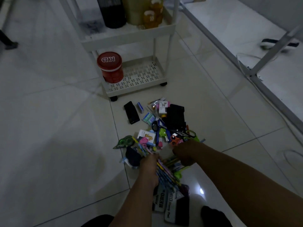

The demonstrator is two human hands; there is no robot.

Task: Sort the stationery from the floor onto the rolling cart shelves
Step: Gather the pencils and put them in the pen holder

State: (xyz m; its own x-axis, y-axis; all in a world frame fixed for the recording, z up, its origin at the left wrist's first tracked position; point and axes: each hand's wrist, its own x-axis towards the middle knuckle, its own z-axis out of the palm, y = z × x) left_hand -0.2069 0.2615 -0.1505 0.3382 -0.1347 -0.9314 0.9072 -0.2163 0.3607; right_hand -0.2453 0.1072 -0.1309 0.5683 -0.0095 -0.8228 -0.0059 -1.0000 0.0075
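Observation:
A heap of mixed stationery point(165, 128) lies on the floor tiles in front of the white rolling cart point(136, 86). It holds scissors point(188, 134), a green correction tape point(123, 141), black cases and small boxes. My left hand point(149, 166) grips a bundle of coloured pencils point(165, 174) near the heap's near edge. My right hand point(182, 153) reaches down onto more pencils point(173, 163) just right of it, its fingers curled into them; what they hold is hidden. Flat "HERO" packets point(170, 203) lie below my hands.
The cart's bottom shelf carries a red lidded jar point(110, 67); the shelf above holds dark and amber bottles point(150, 15). A white metal frame point(268, 53) and cables run along the right. My knees show at the bottom edge. The scene is dim.

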